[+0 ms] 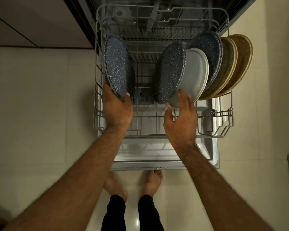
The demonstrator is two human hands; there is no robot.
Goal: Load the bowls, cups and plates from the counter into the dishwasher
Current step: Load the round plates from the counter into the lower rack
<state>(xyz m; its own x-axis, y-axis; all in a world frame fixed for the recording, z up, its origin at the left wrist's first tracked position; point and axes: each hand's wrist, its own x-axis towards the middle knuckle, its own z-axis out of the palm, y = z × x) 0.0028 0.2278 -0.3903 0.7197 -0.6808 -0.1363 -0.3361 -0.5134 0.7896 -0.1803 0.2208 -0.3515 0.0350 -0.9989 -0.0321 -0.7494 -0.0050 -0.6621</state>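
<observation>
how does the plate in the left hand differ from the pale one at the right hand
The speckled plate is dark blue with flecks; the white plate is plain and pale. The speckled plate stands at the left of the rack, tilted left; the white plate tilts right, wedged between neighbouring plates. Both stand on edge, each gripped at its near rim: left hand on the speckled plate, right hand on the white plate.

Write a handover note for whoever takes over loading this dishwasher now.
Left hand grips a speckled blue plate at the left of the rack.
Right hand holds the white plate by its lower edge, between the middle blue plate and right blue plate.
Tan woven plates stand far right.
Done: plates racked.
Left: seat both held plates; no bowls or cups in view, counter unseen.
</observation>
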